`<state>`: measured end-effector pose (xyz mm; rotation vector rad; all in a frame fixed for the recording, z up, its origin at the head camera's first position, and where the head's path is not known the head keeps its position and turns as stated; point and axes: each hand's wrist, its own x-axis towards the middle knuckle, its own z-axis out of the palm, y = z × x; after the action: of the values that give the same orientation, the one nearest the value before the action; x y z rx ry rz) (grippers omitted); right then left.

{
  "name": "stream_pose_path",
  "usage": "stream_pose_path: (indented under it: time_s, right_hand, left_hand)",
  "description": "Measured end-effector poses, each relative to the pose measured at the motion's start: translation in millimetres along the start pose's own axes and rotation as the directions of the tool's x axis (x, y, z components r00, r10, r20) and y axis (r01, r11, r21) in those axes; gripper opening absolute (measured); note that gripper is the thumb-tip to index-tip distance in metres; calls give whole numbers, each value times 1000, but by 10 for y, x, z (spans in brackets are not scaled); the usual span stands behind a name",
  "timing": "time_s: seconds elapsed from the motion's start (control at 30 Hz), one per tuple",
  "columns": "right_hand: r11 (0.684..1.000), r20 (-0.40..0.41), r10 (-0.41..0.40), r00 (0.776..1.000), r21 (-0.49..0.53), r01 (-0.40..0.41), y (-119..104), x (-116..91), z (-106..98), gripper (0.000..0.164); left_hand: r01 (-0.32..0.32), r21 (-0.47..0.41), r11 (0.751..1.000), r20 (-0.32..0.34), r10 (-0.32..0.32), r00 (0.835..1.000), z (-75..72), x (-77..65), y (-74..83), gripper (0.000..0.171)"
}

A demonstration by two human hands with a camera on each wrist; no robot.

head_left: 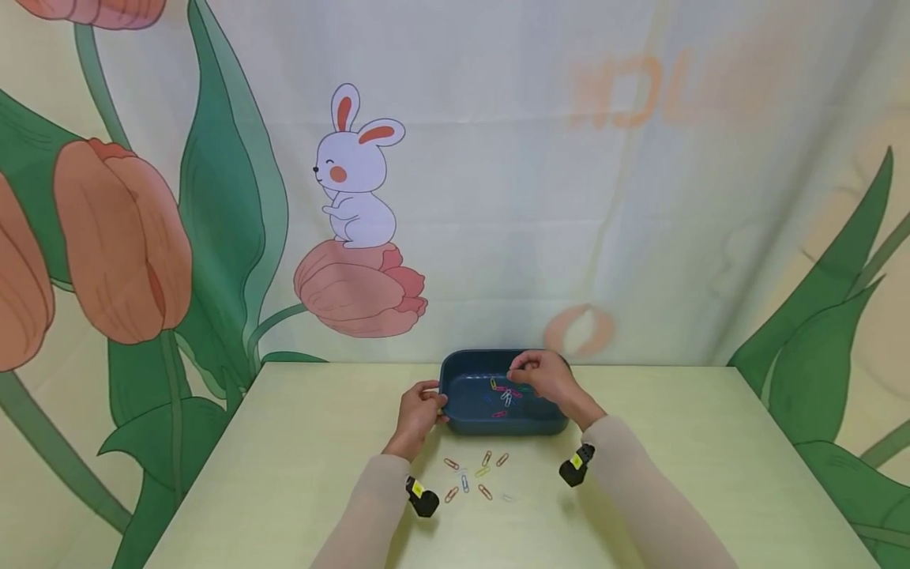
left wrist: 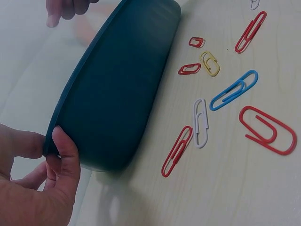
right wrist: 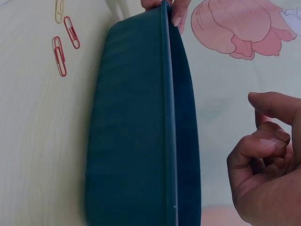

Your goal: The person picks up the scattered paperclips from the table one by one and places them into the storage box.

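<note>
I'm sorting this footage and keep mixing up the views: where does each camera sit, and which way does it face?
Head: on the head, facing forward and down at the table, tub, paper clips and curtain; left hand, right hand and both sleeves show.
Left wrist: looks past the left hand at the tub's outer side and clips; right fingertips show at top.
Right wrist: looks along the tub's outer side beside the right hand; left fingers show at top.
Shared by both wrist views: tub, red clips, both hands.
</note>
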<state>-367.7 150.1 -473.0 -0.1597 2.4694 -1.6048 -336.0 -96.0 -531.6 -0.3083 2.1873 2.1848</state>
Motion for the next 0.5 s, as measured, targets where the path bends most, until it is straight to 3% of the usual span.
stream_pose_path:
  time_s: [0.23,0.5]
  right_hand:
    - [999,10,18,1000,-35,-18,7,16,23,12]
    - [996,5,-20,1000,-83,20,-108,-133,-55,19]
  left_hand:
    - [6,-3,1000,0,-6,1000,3,-3,-25,37]
    - [-1,-9,1000,-3,1,1000,-7,-27,-1,37]
